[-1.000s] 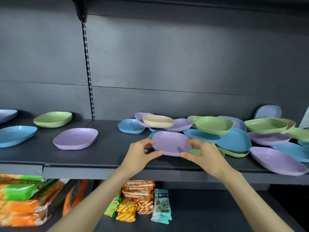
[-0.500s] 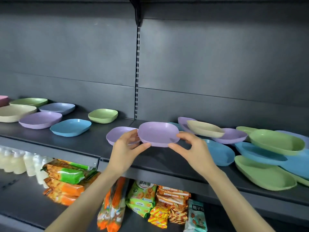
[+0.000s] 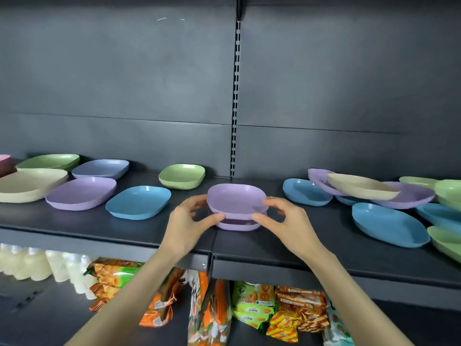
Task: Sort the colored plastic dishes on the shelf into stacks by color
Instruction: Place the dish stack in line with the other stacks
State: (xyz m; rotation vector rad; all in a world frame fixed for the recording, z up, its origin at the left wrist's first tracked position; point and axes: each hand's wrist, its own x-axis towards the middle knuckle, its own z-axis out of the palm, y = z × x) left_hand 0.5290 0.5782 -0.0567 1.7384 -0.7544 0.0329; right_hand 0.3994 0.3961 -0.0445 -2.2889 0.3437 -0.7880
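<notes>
A purple dish (image 3: 235, 198) is held from both sides just over a second purple dish (image 3: 237, 224) lying on the dark shelf (image 3: 149, 236). My left hand (image 3: 189, 218) pinches its left rim and my right hand (image 3: 282, 217) pinches its right rim. To the left lie a blue dish (image 3: 138, 202), a larger purple dish (image 3: 81, 193), a green dish (image 3: 182, 176), a lavender-blue dish (image 3: 101, 168), a beige dish (image 3: 27, 184) and another green one (image 3: 48, 161). On the right sits a mixed pile: blue dishes (image 3: 305, 192) (image 3: 389, 224), a beige dish (image 3: 361, 187), purple and green ones.
A slotted upright rail (image 3: 235, 101) splits the grey back wall. Below the shelf, snack packets (image 3: 259, 303) and pale bottles (image 3: 25, 263) fill the lower level. A pink dish edge (image 3: 5, 161) shows at the far left.
Both hands carried the purple dish leftward from the mixed pile and lowered it onto the purple dish lying on the shelf. The view swung left as well.
</notes>
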